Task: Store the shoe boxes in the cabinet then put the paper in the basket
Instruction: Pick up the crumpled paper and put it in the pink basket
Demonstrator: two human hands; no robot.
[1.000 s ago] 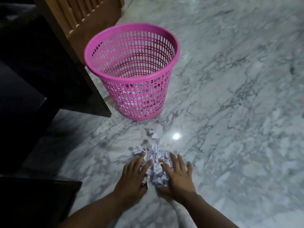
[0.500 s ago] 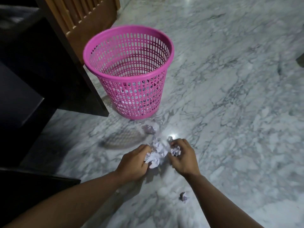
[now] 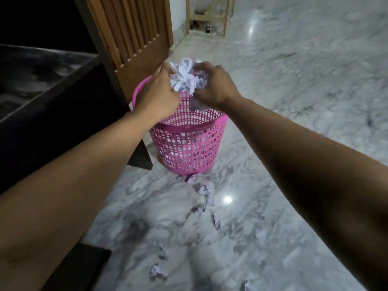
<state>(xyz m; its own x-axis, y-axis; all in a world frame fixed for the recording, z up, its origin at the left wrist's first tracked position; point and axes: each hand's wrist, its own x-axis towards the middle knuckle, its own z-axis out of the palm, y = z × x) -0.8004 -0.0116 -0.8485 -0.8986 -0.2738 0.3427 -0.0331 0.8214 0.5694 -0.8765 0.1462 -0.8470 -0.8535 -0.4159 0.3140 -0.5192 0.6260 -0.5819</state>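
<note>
Head view: a grey-veined marble floor (image 3: 294, 101) runs back to a slatted wooden door (image 3: 134, 34), with dark furniture (image 3: 52, 101) at left. The 2 hands, left hand (image 3: 159, 95) and right hand (image 3: 216, 85), clutch a crumpled white paper wad (image 3: 186, 78) between them above the upright pink mesh basket (image 3: 189, 148), its mouth facing up. Paper scraps (image 3: 201, 189) lie on the floor below.

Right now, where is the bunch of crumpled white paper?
In the head view, upper centre: the bunch of crumpled white paper is held between the left hand and right hand, above the pink plastic mesh basket.
</note>
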